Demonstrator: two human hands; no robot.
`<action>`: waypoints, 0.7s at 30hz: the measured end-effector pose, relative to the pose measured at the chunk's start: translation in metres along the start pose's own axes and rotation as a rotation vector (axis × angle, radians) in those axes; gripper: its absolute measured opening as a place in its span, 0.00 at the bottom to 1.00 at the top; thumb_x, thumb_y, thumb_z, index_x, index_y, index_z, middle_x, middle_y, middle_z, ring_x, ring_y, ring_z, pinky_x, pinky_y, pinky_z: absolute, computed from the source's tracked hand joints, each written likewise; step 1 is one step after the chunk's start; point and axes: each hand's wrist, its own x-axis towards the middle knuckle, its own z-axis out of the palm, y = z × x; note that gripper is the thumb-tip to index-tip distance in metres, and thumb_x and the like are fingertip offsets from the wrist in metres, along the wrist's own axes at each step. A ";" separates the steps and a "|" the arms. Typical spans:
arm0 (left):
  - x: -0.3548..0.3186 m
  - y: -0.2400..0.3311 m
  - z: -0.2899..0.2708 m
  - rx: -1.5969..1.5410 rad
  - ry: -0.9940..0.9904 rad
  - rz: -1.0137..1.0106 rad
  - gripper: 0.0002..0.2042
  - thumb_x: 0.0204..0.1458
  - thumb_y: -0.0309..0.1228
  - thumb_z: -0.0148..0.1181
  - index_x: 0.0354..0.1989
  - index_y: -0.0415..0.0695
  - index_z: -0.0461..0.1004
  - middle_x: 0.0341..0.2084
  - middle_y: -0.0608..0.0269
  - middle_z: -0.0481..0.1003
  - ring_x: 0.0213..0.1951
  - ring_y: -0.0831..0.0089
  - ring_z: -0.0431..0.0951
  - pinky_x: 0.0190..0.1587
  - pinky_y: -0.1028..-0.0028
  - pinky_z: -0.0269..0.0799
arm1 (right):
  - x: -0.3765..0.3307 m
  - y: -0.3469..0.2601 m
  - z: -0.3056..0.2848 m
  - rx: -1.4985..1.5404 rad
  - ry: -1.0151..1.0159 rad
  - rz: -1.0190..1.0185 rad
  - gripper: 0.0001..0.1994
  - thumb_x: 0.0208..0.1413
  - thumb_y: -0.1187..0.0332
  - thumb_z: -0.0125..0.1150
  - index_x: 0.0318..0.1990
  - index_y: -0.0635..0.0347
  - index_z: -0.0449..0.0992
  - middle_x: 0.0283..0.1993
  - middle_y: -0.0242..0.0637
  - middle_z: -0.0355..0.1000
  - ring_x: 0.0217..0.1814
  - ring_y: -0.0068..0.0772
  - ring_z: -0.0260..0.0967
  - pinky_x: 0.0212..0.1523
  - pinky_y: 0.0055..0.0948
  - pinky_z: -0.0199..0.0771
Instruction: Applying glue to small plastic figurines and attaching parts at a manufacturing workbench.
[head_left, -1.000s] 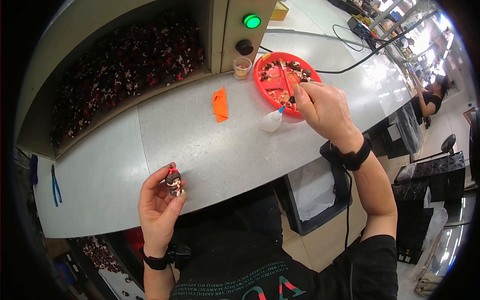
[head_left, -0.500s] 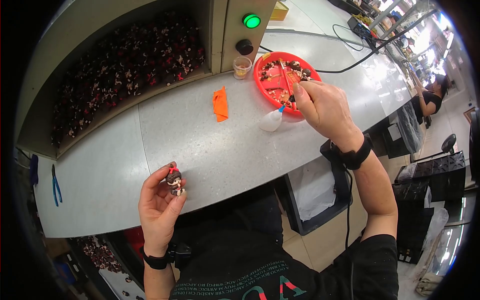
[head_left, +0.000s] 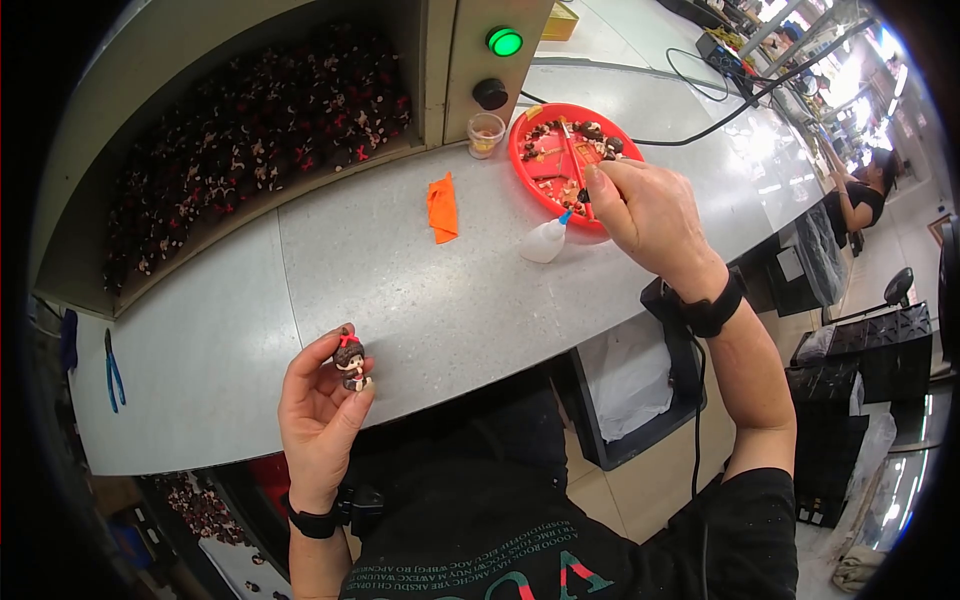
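Observation:
My left hand [head_left: 318, 425] is closed on a small figurine [head_left: 351, 362] near the table's front edge. The figurine has dark brown hair, a red bow on top, a pale face and a brown body. Over the right edge of a red round tray [head_left: 524, 182] is my right hand [head_left: 652, 215], thumb and fingers drawn together; whatever they grip is hidden. Small brown and cream pieces and a thin stick [head_left: 572, 150] lie in the tray. A white squeeze bottle [head_left: 544, 242] with a blue tip stands just beside the tray, by my right hand.
An orange cloth [head_left: 442, 208] and a clear cup [head_left: 485, 135] sit on the grey table. A machine opening [head_left: 260, 150] at the left holds many dark pieces. Blue-handled pliers [head_left: 114, 372] lie far left. A black bin [head_left: 600, 450] stands below the table; another person [head_left: 862, 200] sits far right.

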 end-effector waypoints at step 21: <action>0.000 0.001 0.000 -0.045 -0.018 0.002 0.26 0.49 0.14 0.58 0.58 0.38 0.61 0.53 0.57 0.67 0.51 0.72 0.72 0.55 0.72 0.70 | -0.087 0.145 0.002 -0.348 -0.110 0.650 0.20 0.62 0.51 0.47 0.37 0.61 0.73 0.39 0.49 0.71 0.42 0.54 0.68 0.41 0.45 0.68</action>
